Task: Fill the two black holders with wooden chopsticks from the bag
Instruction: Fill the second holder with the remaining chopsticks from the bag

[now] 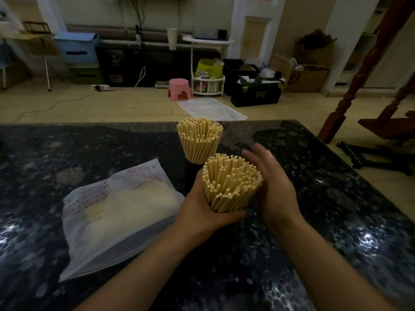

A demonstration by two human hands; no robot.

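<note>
Two bundles of chopsticks stand fanned on the dark bench (67, 144), one behind the other at centre. The far bundle (199, 140) sits in its holder (190, 173), seen only as a dark shape below the sticks. The near bundle (231, 184) hides its own holder (presumably under it, inside the left hand's grasp; cannot confirm).

Left hand (202, 212): curled round the base of the near bundle from the left, thumb across the near side, gripping. Right hand (272, 189): flat and relaxed, fingers (258, 154) straight, palm against the right side of the sticks, holding nothing.

Bag (116, 212) lies flat to the left, near the left forearm, with a pale mass inside that may be leftover sticks.

Judgement: both holders look about full; the step in hand is squaring up the near bundle. To do it well, keep the left grip low and firm so the holder cannot tip, press the fan inward evenly with the flat right palm, and avoid knocking the far bundle just behind.
</note>
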